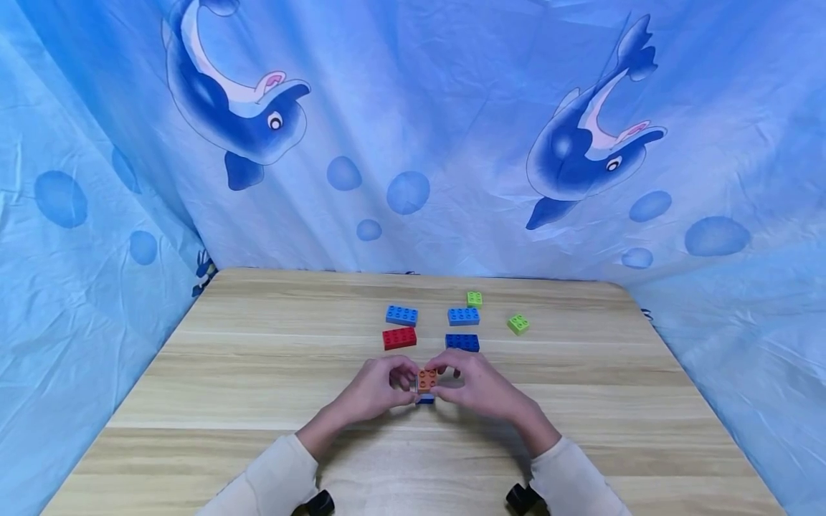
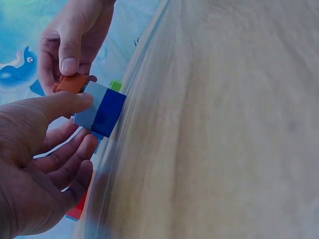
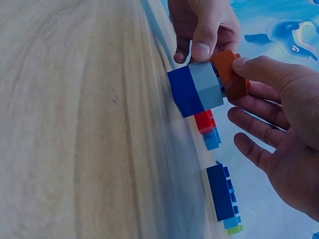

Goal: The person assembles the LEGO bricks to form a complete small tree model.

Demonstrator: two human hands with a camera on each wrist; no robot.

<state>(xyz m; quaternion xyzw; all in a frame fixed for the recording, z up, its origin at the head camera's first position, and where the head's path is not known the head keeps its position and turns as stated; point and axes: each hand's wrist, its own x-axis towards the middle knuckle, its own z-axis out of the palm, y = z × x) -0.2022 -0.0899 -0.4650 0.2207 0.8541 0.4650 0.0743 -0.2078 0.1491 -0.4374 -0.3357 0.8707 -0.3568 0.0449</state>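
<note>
Between the two hands stands a small stack: a dark blue brick (image 3: 185,92) at the bottom with a light grey brick (image 3: 207,83) on it. My left hand (image 1: 371,389) holds the grey brick between thumb and fingers. Above it, my right hand (image 1: 480,385) pinches an orange brick (image 1: 426,380) by its sides. In the right wrist view the orange brick is tilted over the grey one, and some grey studs show in the gap between them. Seen from the head, the orange brick covers most of the stack.
Behind the hands lie a red brick (image 1: 399,338), a dark blue brick (image 1: 462,342) and two lighter blue bricks (image 1: 402,315). Two small lime green bricks (image 1: 518,325) are farther right and back. A blue dolphin-print curtain (image 1: 413,129) surrounds the wooden table (image 1: 258,344).
</note>
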